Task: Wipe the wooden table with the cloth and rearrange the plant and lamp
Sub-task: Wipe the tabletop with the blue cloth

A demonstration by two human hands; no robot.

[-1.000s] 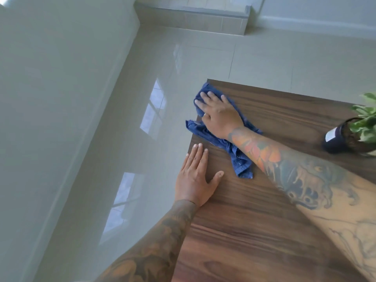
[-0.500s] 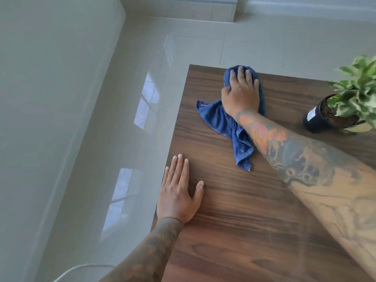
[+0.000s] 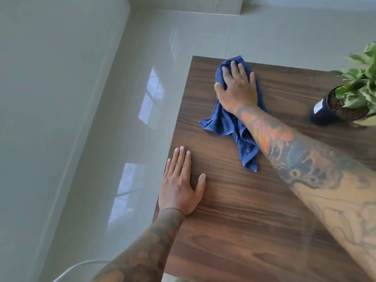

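- We take the wooden table (image 3: pixel 254 210) as our landmark; its dark grained top fills the lower right of the head view, with one corner pointing toward the far tiled floor (image 3: pixel 142 98)
- Our right hand (image 3: pixel 237 88) lies on the blue cloth (image 3: pixel 227 123) near the table's far edge, close to that corner; the fingers are spread and nearly straight, pressing the cloth flat against the wood rather than gripping it; the thumb rests on the cloth's left side
- The cloth is bunched under the palm; a loose flap spreads toward the table's left edge, and a longer tail trails back along the tattooed forearm toward the table's middle
- Our left hand (image 3: pixel 181 186) lies flat on the table at its left edge, palm down, fingers straight and close together, thumb angled out; it holds nothing and sits well apart from the cloth
- The plant (image 3: pixel 362 82) stands on the table at its far right side, cut off by the frame; its green, pale-marked leaves rise from a dark pot (image 3: pixel 323 112) bearing a white label; the pot is apart from the cloth and from the right hand
- Off the table's left edge, a white cable (image 3: pixel 75 268) curves across the glossy floor; bright window shapes reflect in the tiles
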